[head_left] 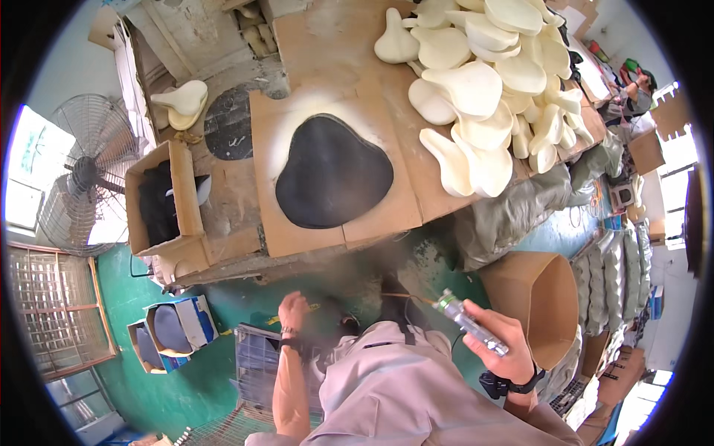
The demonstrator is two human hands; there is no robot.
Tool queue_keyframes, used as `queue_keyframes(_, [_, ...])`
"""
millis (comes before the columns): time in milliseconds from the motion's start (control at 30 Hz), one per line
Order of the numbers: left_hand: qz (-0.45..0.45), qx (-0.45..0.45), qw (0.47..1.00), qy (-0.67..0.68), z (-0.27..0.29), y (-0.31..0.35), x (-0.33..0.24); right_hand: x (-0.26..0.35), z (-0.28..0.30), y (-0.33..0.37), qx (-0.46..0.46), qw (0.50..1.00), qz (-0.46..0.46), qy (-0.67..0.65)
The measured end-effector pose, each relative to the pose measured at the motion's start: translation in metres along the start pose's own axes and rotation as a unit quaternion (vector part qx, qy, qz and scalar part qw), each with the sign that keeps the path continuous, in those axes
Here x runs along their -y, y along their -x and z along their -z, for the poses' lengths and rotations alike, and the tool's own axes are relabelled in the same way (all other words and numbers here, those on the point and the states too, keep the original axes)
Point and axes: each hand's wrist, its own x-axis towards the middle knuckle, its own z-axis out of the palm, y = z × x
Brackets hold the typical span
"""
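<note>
One black saddle-shaped piece lies on the table at twelve o'clock; our right hand grips the spray gun, left hand loosely curled, empty; we should spray evenly.

Single head view — fisheye, worn high, looking steeply down over wearer's torso onto workbench and green floor; forearms enter from lower edge — rim bends straight lines.

A heap of cream saddle-shaped foam pads covers the workbench; a standing fan and an open cardboard box sit left.
</note>
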Motion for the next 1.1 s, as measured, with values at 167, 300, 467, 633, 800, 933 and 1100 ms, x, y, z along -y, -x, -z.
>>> queue_keyframes(167, [-0.113, -0.034, 0.993, 0.021, -0.056, -0.067, -0.094, 0.000, 0.010, -0.033, -0.055, 0.998, -0.003, -0.019])
queue_keyframes(300, [-0.221, -0.178, 0.933, -0.220, -0.086, -0.136, -0.120, -0.026, 0.042, -0.048, 0.033, 0.998, 0.051, 0.015])
queue_keyframes(467, [-0.128, -0.261, 0.862, -0.415, -0.140, -0.140, -0.164, -0.048, 0.071, -0.053, -0.025, 0.999, -0.025, -0.025])
queue_keyframes(633, [-0.140, -0.280, 0.828, -0.466, -0.151, -0.132, -0.178, -0.072, 0.083, -0.066, -0.052, 0.998, -0.023, -0.038])
queue_keyframes(800, [-0.140, -0.290, 0.931, -0.171, -0.159, -0.142, -0.182, -0.095, 0.080, -0.095, -0.042, 0.997, 0.002, -0.058])
queue_keyframes(933, [0.092, -0.151, 0.893, 0.414, -0.158, -0.164, -0.190, -0.106, 0.077, -0.120, -0.007, 0.996, 0.010, -0.092])
queue_keyframes(1100, [-0.016, 0.083, 0.859, 0.505, -0.215, -0.163, -0.275, -0.121, 0.072, -0.152, 0.057, 0.996, 0.048, -0.041])
